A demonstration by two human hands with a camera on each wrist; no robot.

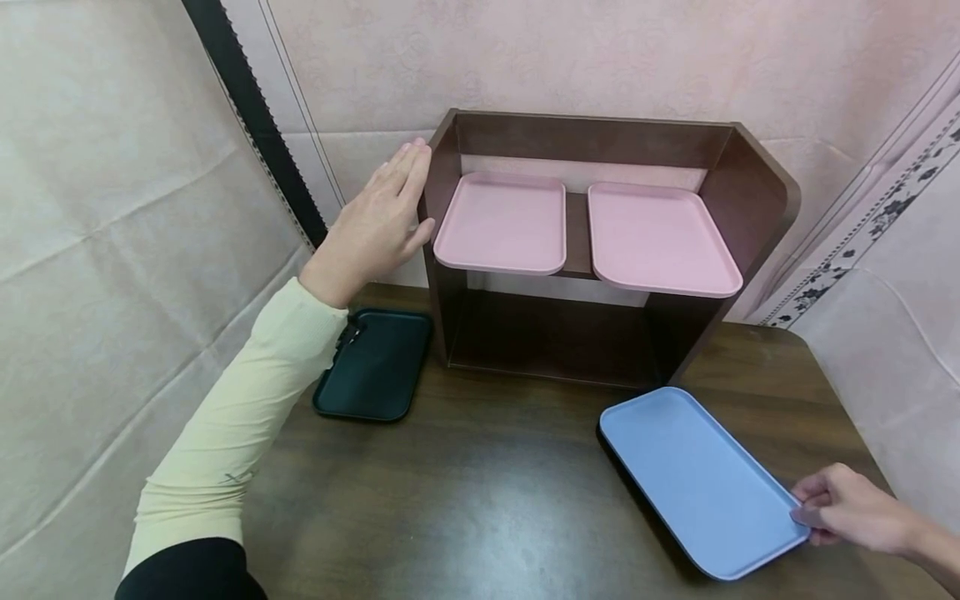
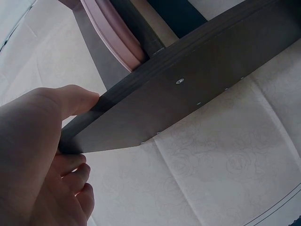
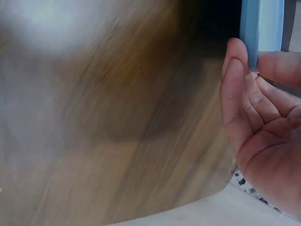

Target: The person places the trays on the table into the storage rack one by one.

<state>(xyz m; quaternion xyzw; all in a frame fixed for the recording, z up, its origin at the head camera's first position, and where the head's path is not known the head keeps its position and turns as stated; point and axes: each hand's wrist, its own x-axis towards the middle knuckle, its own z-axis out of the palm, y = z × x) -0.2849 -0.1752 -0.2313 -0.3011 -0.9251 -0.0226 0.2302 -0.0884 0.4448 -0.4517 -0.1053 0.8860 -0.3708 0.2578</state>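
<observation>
A dark brown shelf unit (image 1: 592,137) stands against the back wall. My left hand (image 1: 378,212) rests at its upper left side panel (image 2: 141,99), fingers straight in the head view and thumb at the front edge. On the upper shelf lie a left pink tray (image 1: 501,223) and a right pink tray (image 1: 660,237), side by side, their front edges overhanging. My right hand (image 1: 847,510) pinches the near right corner of a blue tray (image 1: 701,479) between thumb and fingers. The tray's far end is close to the unit's lower right front, with a dark shadow along its left side.
A dark green tray (image 1: 382,362) lies on the table left of the unit, partly behind my left sleeve (image 1: 292,333). The brown wooden table (image 1: 465,492) ends in a rounded corner at the right. Light patterned cloth (image 1: 585,58) hangs behind and at the sides.
</observation>
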